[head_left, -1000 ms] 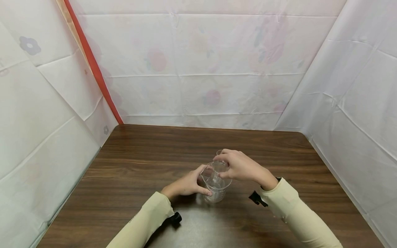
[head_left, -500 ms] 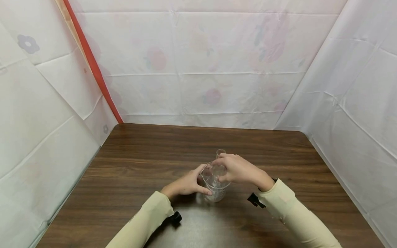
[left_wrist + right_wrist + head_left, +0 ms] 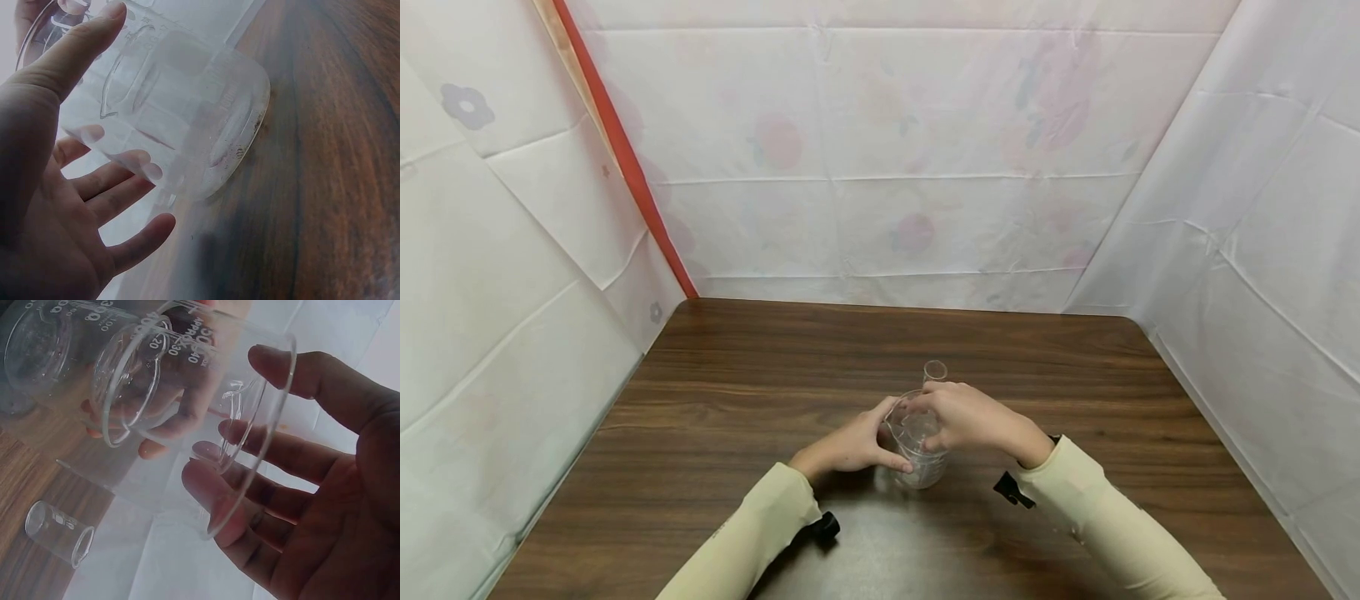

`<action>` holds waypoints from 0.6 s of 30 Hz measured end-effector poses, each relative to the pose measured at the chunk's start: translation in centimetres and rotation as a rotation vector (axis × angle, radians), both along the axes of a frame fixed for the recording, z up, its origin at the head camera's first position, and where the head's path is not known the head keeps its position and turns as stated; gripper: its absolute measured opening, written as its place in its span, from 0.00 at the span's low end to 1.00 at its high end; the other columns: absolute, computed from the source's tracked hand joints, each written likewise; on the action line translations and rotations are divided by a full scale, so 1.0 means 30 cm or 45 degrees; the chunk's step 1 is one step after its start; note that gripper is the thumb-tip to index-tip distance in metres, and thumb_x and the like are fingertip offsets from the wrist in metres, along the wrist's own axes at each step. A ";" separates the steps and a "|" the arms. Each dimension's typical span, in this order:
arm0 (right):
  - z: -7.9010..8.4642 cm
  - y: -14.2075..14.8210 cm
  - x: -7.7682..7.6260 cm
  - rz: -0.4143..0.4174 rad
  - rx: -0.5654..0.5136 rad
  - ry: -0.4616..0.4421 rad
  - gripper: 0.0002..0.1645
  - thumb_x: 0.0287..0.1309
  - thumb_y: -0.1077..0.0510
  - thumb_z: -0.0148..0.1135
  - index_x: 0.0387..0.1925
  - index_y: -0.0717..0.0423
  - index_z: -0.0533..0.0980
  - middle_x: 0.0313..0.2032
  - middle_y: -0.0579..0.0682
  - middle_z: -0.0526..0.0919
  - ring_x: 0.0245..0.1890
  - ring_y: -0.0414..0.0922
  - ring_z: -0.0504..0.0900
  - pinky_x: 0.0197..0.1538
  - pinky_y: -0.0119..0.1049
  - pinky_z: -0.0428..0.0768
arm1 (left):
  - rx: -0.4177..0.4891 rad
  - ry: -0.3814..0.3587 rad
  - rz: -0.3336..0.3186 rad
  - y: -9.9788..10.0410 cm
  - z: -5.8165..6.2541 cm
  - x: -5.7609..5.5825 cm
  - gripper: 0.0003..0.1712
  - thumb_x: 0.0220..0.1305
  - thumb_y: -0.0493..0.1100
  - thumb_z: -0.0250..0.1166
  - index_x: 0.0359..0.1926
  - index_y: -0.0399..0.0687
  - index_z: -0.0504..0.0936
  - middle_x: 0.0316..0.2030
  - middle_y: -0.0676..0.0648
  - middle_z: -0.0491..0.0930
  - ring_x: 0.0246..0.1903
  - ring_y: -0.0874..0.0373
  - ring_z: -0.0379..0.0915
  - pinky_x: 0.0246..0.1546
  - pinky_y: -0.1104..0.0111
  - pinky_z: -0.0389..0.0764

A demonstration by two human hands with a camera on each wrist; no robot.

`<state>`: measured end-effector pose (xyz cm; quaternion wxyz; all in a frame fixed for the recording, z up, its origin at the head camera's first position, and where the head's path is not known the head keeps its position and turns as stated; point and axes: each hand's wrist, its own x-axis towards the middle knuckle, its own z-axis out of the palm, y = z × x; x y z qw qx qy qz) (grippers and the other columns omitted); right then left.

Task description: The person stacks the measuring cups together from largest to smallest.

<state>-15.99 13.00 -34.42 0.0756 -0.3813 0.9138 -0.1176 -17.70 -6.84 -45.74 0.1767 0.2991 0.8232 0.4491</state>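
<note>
My left hand point(image 3: 853, 442) grips a large clear glass beaker point(image 3: 922, 477) from its left side, thumb across the near side and fingers behind. The beaker stands upright on the table, and its printed measuring marks show in the right wrist view. Inside it sits a smaller glass beaker point(image 3: 134, 403), low down, its spouted rim point(image 3: 106, 100) visible through the wall in the left wrist view. My right hand point(image 3: 325, 456) is at the large beaker's mouth, fingers spread and reaching just inside the rim point(image 3: 281, 400), apart from the smaller beaker.
Another small glass beaker point(image 3: 935, 371) stands behind the large one, partly hidden by my right hand in the head view. The dark wood table point(image 3: 737, 358) is enclosed by white printed sheets point(image 3: 880, 125), with a red strip point(image 3: 625, 158) at the back left corner.
My right hand has lowered the smaller beaker into the large one and let go, moving slightly left and towards me. The beaker behind shows more. My left hand has stayed put.
</note>
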 end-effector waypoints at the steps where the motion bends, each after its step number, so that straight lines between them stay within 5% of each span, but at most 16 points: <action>1: -0.003 -0.001 0.000 -0.002 0.006 0.010 0.27 0.36 0.54 0.69 0.46 0.48 0.78 0.33 0.47 0.76 0.22 0.35 0.66 0.28 0.28 0.67 | 0.005 -0.009 -0.002 0.001 0.000 0.000 0.49 0.42 0.60 0.71 0.62 0.73 0.52 0.55 0.58 0.70 0.47 0.62 0.74 0.48 0.66 0.74; 18: -0.026 -0.012 -0.002 -0.071 0.043 0.097 0.30 0.37 0.53 0.71 0.48 0.49 0.77 0.37 0.47 0.77 0.29 0.39 0.72 0.37 0.36 0.74 | -0.026 0.007 0.019 0.000 -0.004 -0.001 0.51 0.41 0.64 0.69 0.63 0.75 0.49 0.58 0.58 0.67 0.51 0.57 0.72 0.50 0.62 0.73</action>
